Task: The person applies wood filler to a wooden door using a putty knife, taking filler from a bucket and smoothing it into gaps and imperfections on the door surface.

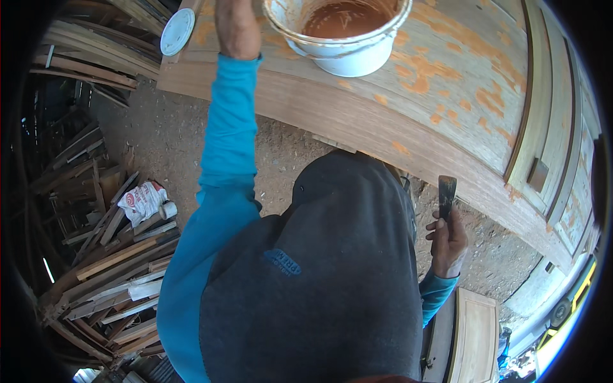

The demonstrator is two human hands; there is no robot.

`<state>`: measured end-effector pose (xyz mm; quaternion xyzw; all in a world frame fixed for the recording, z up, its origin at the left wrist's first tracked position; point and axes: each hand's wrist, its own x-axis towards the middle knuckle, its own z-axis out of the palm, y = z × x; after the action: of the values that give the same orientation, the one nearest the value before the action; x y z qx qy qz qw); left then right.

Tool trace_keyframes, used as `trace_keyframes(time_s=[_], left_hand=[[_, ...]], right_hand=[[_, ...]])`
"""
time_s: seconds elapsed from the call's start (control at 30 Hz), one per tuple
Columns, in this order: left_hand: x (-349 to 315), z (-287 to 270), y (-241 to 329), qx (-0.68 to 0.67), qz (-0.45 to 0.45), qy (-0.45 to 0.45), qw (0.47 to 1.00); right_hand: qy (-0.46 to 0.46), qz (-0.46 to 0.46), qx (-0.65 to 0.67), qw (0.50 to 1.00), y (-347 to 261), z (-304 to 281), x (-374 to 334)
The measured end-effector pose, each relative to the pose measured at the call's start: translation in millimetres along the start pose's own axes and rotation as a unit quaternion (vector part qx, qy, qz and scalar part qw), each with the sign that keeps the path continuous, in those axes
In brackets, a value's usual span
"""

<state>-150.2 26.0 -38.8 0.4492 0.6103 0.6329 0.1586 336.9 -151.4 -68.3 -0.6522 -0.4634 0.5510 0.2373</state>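
My right hand is closed round the handle of a dark putty knife, its flat, flared end pointing up beside the edge of the wooden door panel. Over the far left part of the panel reaches my left hand; the top of the picture cuts off its fingers. Just right of that hand stands a white bucket with reddish-brown paste in it and smears on its rim. Orange-brown patches of filler are spread over the panel.
A round white lid lies at the panel's left corner. Scrap timber is heaped on the left, with a white sack on it. More frame pieces lie on the right. A wooden panel stands low at right.
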Motion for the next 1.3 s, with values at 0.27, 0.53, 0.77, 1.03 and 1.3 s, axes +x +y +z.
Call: trace_keyframes(time_s=[0.27, 0.53, 0.77, 1.03, 1.3], left_hand=[[5, 36, 4, -0.134, 0.033, -0.137, 0.981], [-88, 37, 54, -0.149, 0.09, -0.107, 0.979], [-129, 40, 61, -0.106, 0.178, -0.107, 0.972], [-145, 32, 54, -0.082, 0.193, -0.124, 0.97], [-142, 21, 46, -0.095, 0.184, -0.112, 0.972]], right_hand=[[0.091, -0.065, -0.02, 0.993, -18, 51, -21], [0.175, -0.281, -0.159, 0.93, -142, 72, -1], [0.062, -0.393, -0.372, 0.839, -201, 119, 78], [0.048, -0.405, -0.468, 0.784, -180, 173, 179], [-0.003, -0.343, -0.443, 0.829, -194, 182, 171]])
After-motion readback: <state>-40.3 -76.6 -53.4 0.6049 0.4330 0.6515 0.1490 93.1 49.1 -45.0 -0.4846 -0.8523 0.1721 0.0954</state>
